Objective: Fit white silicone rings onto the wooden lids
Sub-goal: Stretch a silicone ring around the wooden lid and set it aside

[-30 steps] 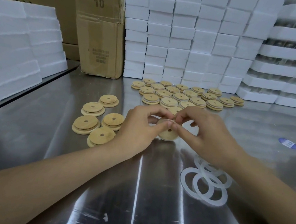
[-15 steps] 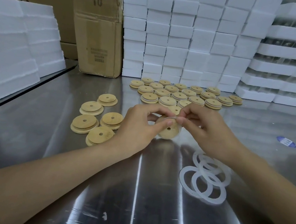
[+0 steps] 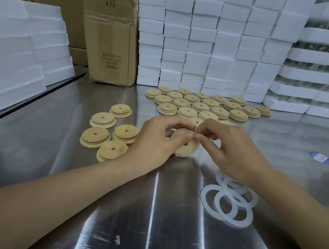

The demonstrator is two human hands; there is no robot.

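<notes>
The left hand [image 3: 154, 141] curls thumb and fingers round a round pale wooden lid [image 3: 185, 145], tipped up on edge with its holed face towards the wearer, just above the middle of the steel table [image 3: 170, 225]. The right hand [image 3: 235, 151] pinches a thin white silicone ring [image 3: 196, 131] at the lid's top edge. The unseated stretch seems to lie there, so the right fingertips look best placed to press it down around the rim.

Loose white rings [image 3: 230, 201] overlap near the right forearm, towards the table's near edge. Bare wooden lids [image 3: 106, 132] lie just left of the left hand, and rows of ringed lids [image 3: 201, 105] sit near the far edge. Behind stand white foam blocks [image 3: 208, 38] and a brown cardboard box [image 3: 111, 39].
</notes>
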